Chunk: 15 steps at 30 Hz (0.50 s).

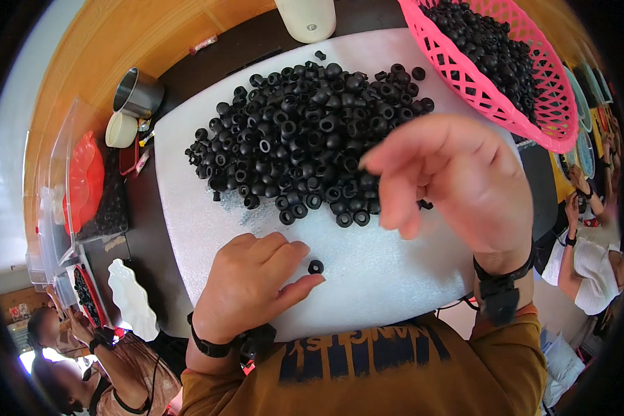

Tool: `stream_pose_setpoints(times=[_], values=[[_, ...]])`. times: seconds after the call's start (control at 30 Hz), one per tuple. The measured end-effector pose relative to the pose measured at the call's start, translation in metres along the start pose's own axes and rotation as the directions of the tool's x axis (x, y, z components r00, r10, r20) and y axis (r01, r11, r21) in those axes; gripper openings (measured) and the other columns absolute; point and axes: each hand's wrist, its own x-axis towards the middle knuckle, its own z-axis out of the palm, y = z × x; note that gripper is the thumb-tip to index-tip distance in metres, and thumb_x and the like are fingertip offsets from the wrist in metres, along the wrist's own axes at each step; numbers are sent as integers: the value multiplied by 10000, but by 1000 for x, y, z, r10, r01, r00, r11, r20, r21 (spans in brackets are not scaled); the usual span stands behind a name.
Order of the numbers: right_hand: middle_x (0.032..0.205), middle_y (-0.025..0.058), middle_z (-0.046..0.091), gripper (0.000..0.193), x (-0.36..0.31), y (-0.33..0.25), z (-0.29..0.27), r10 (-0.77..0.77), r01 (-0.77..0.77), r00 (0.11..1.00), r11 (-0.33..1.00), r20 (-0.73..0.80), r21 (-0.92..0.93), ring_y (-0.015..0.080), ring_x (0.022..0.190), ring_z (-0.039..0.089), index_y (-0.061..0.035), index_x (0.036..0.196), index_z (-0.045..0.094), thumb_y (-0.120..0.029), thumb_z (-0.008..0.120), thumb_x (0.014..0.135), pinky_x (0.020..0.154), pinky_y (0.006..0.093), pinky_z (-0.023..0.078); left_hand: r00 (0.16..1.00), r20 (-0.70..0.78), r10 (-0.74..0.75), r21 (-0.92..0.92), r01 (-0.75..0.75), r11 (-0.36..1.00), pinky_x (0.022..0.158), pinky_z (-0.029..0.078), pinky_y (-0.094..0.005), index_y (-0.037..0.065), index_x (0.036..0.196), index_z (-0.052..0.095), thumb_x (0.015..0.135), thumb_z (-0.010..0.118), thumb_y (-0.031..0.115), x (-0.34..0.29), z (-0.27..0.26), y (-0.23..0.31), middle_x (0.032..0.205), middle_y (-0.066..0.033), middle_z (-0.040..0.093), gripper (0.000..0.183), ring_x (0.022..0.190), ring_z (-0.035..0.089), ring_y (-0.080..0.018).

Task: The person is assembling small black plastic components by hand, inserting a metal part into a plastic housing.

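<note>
A big heap of small black ring-like rubber pieces (298, 132) lies on a white foam sheet (256, 353). My left hand (249, 284) rests low on the sheet, its thumb and forefinger apart. Just beyond those fingertips sits a single black ring piece (316, 267), its hole facing up. Over the right side of the heap my right hand (464, 180) is raised, slightly blurred, with bent fingers spread apart and nothing visible in them. It hides some of the pieces beneath it.
A pink lattice basket (457, 76) full of black pieces stands at the far right. Far off is a white container (306, 19). On the left are a metal cup (139, 92), a red dish (84, 184) and a white scalloped tray (132, 301). Other people work on both sides.
</note>
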Motion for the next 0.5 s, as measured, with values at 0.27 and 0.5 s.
stream_pose_setpoints(times=[0.27, 0.5], values=[[721, 58, 600, 81, -5, 18, 8, -9, 118, 983, 789, 181, -603, 171, 652, 587, -14, 848, 618, -83, 629, 806, 563, 296, 441, 996, 74, 54, 50, -57, 997, 521, 403, -352, 66, 850, 586, 672, 740, 144, -11, 13, -2, 689, -55, 536, 249, 580, 517, -251], [634, 59, 487, 172, -9, 53, 26, -84, 283, 959, 258, 271, -924, 256, 597, 546, -69, 737, 512, -86, 679, 703, 518, 363, 437, 998, 56, 9, 37, -11, 999, 524, 411, -350, 55, 850, 589, 664, 744, 147, -8, 8, -6, 688, -49, 537, 259, 577, 513, -249]])
